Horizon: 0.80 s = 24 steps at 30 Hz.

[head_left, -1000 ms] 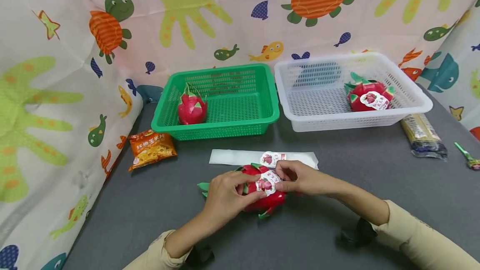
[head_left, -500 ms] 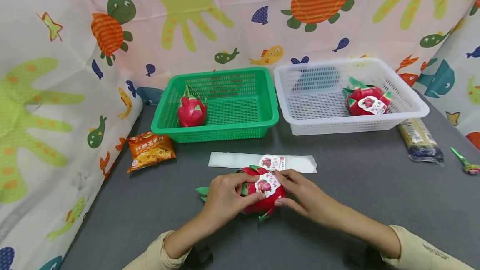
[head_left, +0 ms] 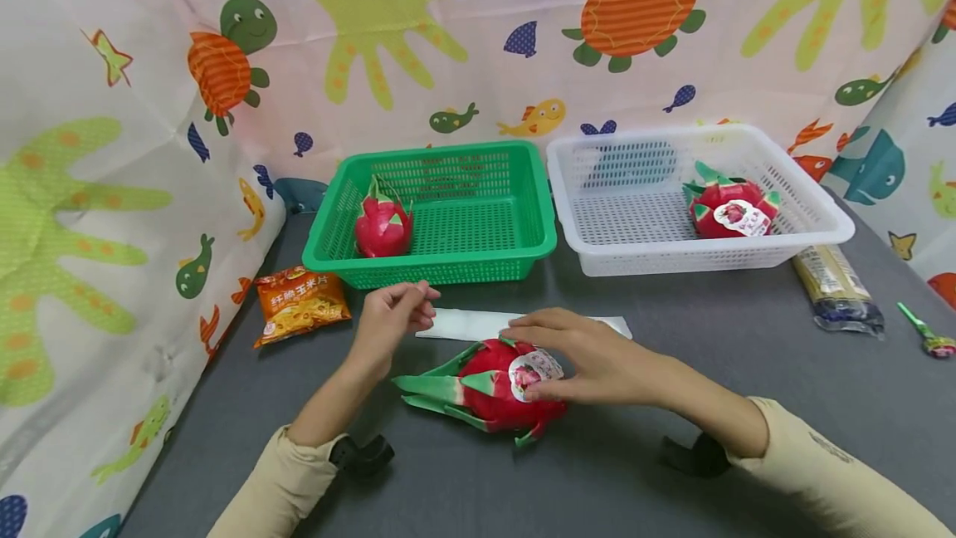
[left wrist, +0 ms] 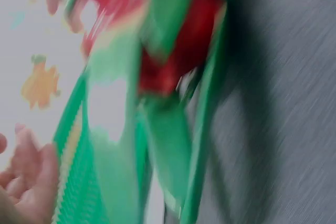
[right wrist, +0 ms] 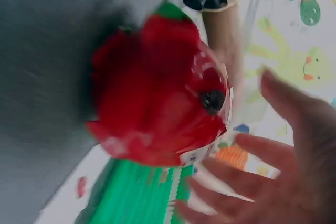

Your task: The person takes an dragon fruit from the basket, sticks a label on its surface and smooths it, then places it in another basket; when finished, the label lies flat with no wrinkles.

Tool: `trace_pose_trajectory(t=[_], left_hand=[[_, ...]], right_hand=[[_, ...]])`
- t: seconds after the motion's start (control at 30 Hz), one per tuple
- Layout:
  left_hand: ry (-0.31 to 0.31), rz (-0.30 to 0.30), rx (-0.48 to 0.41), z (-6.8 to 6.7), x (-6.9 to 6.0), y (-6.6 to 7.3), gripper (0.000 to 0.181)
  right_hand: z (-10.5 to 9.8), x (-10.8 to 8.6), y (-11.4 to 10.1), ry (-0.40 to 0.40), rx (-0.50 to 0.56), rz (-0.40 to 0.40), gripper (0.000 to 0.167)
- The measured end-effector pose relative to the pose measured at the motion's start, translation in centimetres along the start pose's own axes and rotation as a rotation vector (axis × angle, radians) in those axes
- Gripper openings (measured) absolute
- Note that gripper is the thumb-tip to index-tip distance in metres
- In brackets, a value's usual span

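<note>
A red dragon fruit [head_left: 484, 380] with green leaf tips lies on its side on the dark table. A white label [head_left: 532, 370] printed with a fruit picture sits on its upper side. Over that label hovers my right hand [head_left: 597, 355], fingers extended and spread; whether the fingertips touch it is unclear. My left hand [head_left: 396, 318] is off the fruit, fingers loosely bent and holding nothing, near the left end of a white backing strip [head_left: 461, 325]. The right hand covers part of this strip in the head view. The left wrist view is blurred.
A green basket [head_left: 429, 266] with one dragon fruit [head_left: 383, 227] stands at the back. To its right, a white basket [head_left: 709, 253] holds a labelled dragon fruit [head_left: 728, 204]. An orange snack bag [head_left: 302, 304], a clear-and-gold packet [head_left: 838, 289] and a lollipop [head_left: 929, 337] lie at the sides.
My left hand has let go of the dragon fruit and moved up and left. My right hand first unbent its fingers onto the fruit's right side, then rose over the label.
</note>
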<state>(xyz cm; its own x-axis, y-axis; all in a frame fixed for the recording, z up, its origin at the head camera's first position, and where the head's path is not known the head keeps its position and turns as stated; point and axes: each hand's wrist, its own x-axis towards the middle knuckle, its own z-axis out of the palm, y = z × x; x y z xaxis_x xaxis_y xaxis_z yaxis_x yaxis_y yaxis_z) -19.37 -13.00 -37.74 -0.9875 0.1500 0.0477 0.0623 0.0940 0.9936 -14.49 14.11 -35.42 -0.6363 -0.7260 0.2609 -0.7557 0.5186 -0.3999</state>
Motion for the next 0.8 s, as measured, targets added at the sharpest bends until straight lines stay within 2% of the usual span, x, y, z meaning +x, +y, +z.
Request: trace_pose_trajectory(t=[0.07, 0.13, 0.17, 0.23, 0.33, 0.4, 0.5, 0.63, 0.7, 0.8], left_hand=[[-0.006, -0.158, -0.137, -1.5, 1.1, -0.4, 0.048], [-0.003, -0.241, -0.244, -2.5, 1.9, -0.7, 0.056], [0.010, -0.250, -0.297, -3.0, 2.1, -0.9, 0.057], [0.062, -0.228, -0.401, -3.6, 2.6, -1.1, 0.054], [0.138, -0.177, -0.502, -4.1, 3.2, -1.1, 0.044], [0.171, -0.161, -0.520, -4.3, 3.6, -1.0, 0.039], [0.196, -0.164, -0.498, -4.3, 3.9, -0.9, 0.035], [0.209, -0.182, -0.468, -4.2, 4.0, -1.0, 0.034], [0.209, -0.183, -0.468, -4.1, 4.0, -1.0, 0.033], [0.217, -0.170, -0.480, -4.2, 4.0, -0.9, 0.033]], right_hand=[[0.0, 1.8, -0.3, -0.200, 0.029, 0.061, 0.070], [0.2, 3.4, -0.4, -0.350, 0.032, 0.090, 0.076], [0.3, 4.1, -0.5, -0.407, 0.030, 0.103, 0.077], [0.5, 5.3, -0.6, -0.485, 0.030, 0.118, 0.078], [0.8, 6.4, -0.7, -0.548, 0.015, 0.114, 0.077], [0.7, 6.6, -0.7, -0.567, 0.024, 0.115, 0.074], [0.6, 6.6, -0.6, -0.568, 0.046, 0.096, 0.067], [-0.4, 5.9, -0.5, -0.509, 0.061, 0.061, 0.062], [-1.8, 5.4, -0.1, -0.462, 0.105, 0.064, 0.061], [-5.8, 4.6, 1.2, -0.355, 0.203, 0.144, 0.064]])
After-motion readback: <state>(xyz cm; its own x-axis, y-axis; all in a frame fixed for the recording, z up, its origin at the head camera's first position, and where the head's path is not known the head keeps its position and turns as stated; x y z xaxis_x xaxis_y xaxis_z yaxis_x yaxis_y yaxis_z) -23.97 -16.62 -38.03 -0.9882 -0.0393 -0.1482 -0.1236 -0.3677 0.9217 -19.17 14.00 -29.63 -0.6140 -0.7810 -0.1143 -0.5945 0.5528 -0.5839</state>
